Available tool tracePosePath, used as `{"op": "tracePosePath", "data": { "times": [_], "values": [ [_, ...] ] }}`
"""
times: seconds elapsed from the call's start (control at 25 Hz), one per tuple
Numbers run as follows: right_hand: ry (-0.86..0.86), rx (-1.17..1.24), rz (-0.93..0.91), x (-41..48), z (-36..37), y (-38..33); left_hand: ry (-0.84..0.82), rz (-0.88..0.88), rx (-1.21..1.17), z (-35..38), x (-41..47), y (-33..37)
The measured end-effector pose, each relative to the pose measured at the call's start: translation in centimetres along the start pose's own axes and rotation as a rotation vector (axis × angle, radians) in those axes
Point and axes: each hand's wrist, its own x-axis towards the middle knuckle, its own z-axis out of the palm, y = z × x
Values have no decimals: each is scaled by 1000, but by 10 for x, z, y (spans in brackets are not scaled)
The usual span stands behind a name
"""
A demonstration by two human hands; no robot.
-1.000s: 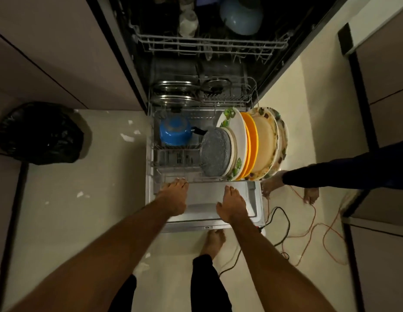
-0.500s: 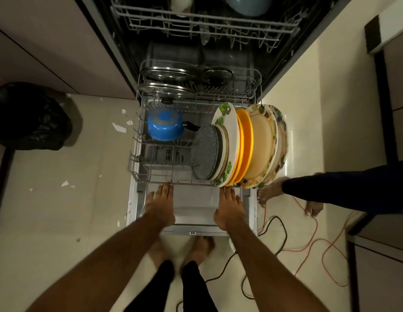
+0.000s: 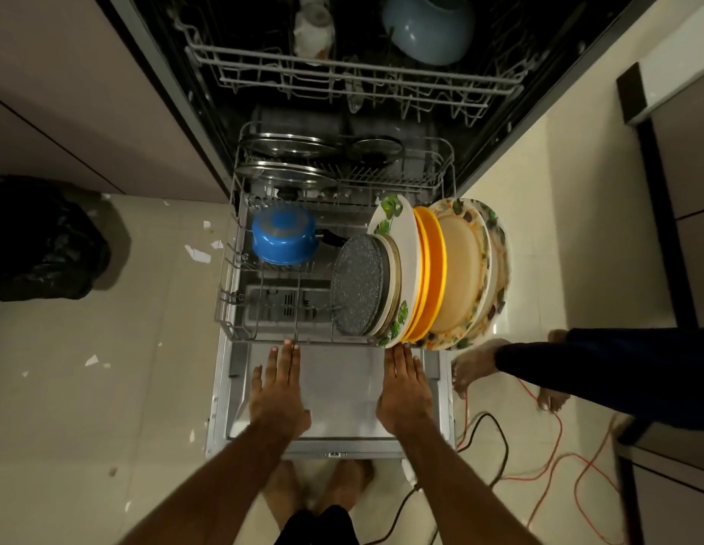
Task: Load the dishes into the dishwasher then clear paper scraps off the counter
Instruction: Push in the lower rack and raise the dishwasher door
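At the far left a black bin bag (image 3: 39,241) sat on the floor tiles, and white paper scraps (image 3: 197,254) lay scattered between it and the dishwasher (image 3: 496,159). The lower rack (image 3: 224,304) stood partway out over the open door (image 3: 342,391). In its left half a blue pot (image 3: 283,239) rested upside down, with steel lids (image 3: 287,145) standing behind it. My left hand (image 3: 280,387) lay flat above the door, fingers straight and together, holding nothing, the middle fingertip touching the rack's front rail. Further right a grey speckled plate (image 3: 358,287) stood on edge, then a white leaf-patterned plate (image 3: 399,238), two orange plates (image 3: 435,269) and a large floral plate (image 3: 466,269), all upright and packed close in the rack's right half. My right hand (image 3: 405,391) was likewise flat and empty, fingers straight, its tips at the front rail just under the leaf-patterned plate. Above, the upper rack (image 3: 342,72) held a pale blue bowl (image 3: 429,25). To the right another person's bare foot (image 3: 476,363) stood beside the door, and orange and black cables (image 3: 559,466) trailed across the floor.
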Motion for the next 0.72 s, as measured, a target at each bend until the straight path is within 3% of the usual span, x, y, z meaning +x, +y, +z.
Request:
{"op": "tracePosePath", "data": {
  "times": [0.48,0.72],
  "values": [
    [257,-17,-69,130,-60,8,235,52,-178,-86,114,-4],
    [270,-23,-64,194,-111,7,287,52,-129,-144,175,-6]
  ]
}}
